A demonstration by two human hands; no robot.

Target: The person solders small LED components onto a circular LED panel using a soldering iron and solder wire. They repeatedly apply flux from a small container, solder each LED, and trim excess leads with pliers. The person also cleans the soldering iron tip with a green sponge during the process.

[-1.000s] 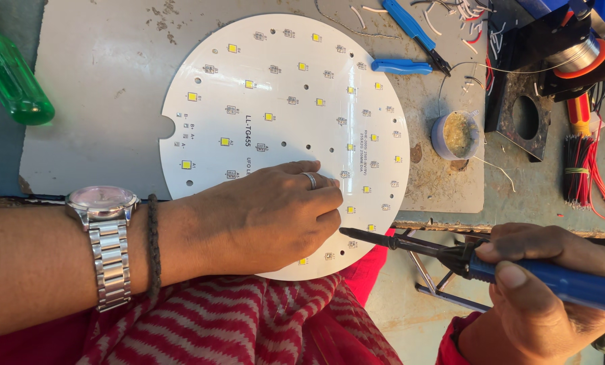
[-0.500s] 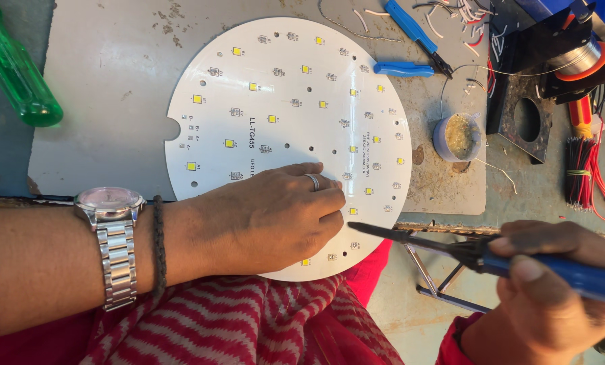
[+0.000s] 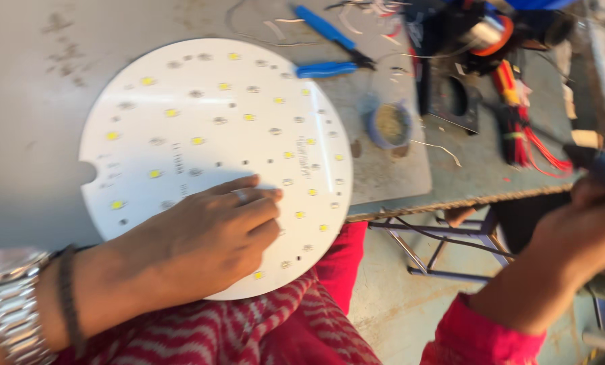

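Head view: left hand (image 3: 208, 247) lies flat, fingers (image 3: 255, 203) together, on the white disc (image 3: 201, 122). Right hand (image 3: 586, 230) grips a blue tool (image 3: 603, 162), well clear of it.

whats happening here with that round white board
A person sits at a grey worktable and presses the left hand flat on a round white circuit board dotted with small yellow chips, holding it at the table's edge over the lap. The right hand is off to the side, away from the board, gripping a dark-tipped, blue-handled tool; the picture is blurred there. Blue-handled pliers, a small round tin and bundled red wires lie beyond the board.
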